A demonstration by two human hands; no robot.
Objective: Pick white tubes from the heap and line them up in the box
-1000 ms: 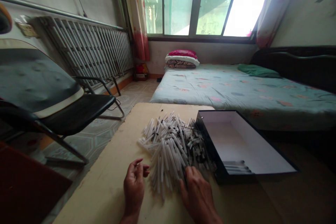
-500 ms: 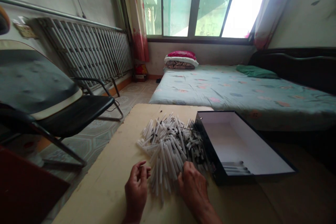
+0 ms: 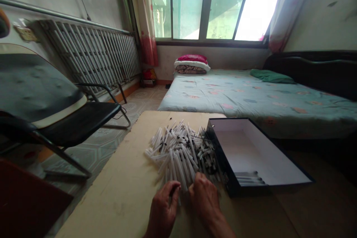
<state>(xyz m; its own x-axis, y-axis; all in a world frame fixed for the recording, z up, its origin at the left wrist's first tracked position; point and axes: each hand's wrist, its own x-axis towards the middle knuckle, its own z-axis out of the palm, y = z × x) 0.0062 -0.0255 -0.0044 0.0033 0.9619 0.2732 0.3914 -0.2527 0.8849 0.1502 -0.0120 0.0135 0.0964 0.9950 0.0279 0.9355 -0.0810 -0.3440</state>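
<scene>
Mostly, white tubes [image 3: 173, 165] lie loose, heaped between the left edge of our table [image 3: 119, 178] and the box [image 3: 245, 148]; a few dark-ended ones rest inside its near left corner. Our left hand [image 3: 163, 206] and right hand [image 3: 205, 195] curl half-closed at the heap; we cannot tell their hold.

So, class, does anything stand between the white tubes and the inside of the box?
Yes: the dark side wall of the box, with dark pieces heaped between it and the white tubes. Nothing visible covers the open top.
</scene>
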